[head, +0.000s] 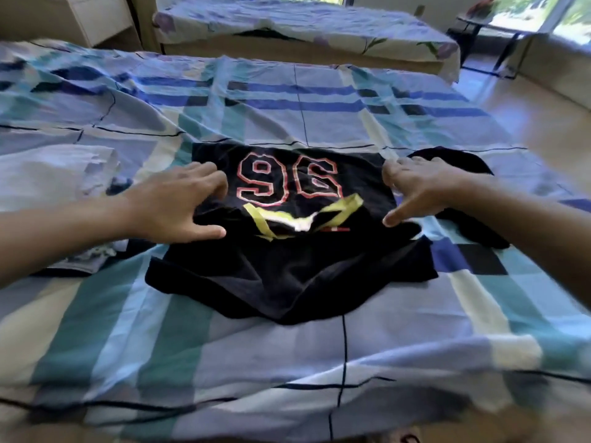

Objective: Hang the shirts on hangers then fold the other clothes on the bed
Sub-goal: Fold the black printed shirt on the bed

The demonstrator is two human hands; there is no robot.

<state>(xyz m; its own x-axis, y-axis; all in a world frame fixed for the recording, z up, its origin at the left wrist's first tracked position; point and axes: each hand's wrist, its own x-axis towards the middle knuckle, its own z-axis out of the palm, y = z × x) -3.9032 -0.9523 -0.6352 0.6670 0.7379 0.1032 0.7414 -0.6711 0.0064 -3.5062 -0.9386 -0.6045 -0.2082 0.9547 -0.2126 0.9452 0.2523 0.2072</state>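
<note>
Black shirt (287, 276), numbered 96 in red outline, lies partly folded at the centre of the bed (287, 362), on a blue-and-teal checked sheet. We rest both hands on it, fingers spread wide and gripping nothing: left hand (179, 203) at its 9 o'clock edge, right hand (422, 190) at its 3 o'clock edge. A white cloth (54, 174) lies at 9 o'clock, another dark garment (470, 164) at 3 o'clock.

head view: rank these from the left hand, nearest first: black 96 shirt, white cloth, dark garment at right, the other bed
1. black 96 shirt: touched by the left hand.
2. white cloth: just to its left.
3. dark garment: across the shirt, by the right hand.
4. other bed: far behind.
</note>
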